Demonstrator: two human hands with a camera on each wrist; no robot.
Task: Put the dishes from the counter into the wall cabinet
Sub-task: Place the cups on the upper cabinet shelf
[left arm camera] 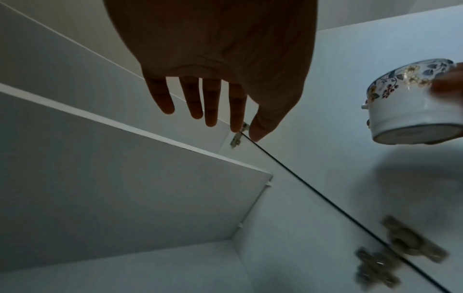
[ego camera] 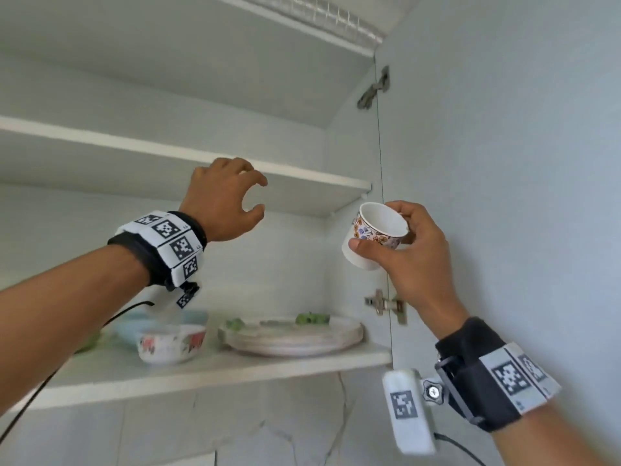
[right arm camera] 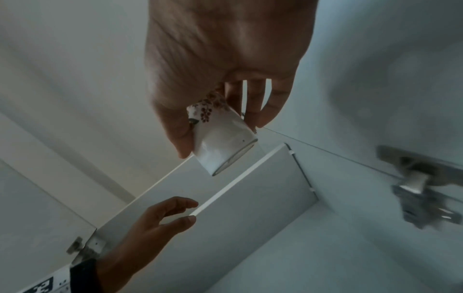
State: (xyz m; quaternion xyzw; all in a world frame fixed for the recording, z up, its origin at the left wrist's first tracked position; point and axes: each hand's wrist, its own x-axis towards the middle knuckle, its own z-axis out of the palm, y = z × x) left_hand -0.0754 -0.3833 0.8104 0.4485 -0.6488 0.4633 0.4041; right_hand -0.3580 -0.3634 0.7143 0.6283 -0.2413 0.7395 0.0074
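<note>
- My right hand (ego camera: 411,245) holds the floral cup (ego camera: 374,233) up beside the open wall cabinet door (ego camera: 504,163); thumb pressed on the near side wall, fingers curled over the far side and rim, so the grip is a clamp across the body
- Cup is tilted, mouth turned up and toward me; judged reason: a side grip leaves the base free to go down flat on a shelf
- Cup is in the air, level with the middle shelf (ego camera: 188,156) edge and just right of it, touching no shelf
- My left hand (ego camera: 225,200) is raised in front of the middle shelf, holding nothing; fingers loosely curved and apart, thumb and forefinger forming an open C. Judged: ready to steady or receive the cup, cannot confirm
- Lower shelf (ego camera: 215,375) already carries a flowered bowl (ego camera: 171,343), a stack of plates (ego camera: 292,336) and a pale blue dish behind the bowl, partly hidden by my left arm. Judged: low, wide pieces sit there, so the middle shelf is the likely spot for the cup
- Top of cabinet: wire rack (ego camera: 322,18), nothing seen on it
- Writing: none readable. Cup bears a flower-and-leaf band under the rim only; mark on its base, seen in the left wrist view, is too blurred to read. Wrist bands (ego camera: 168,243) show black-and-white square code tags, no text
</note>
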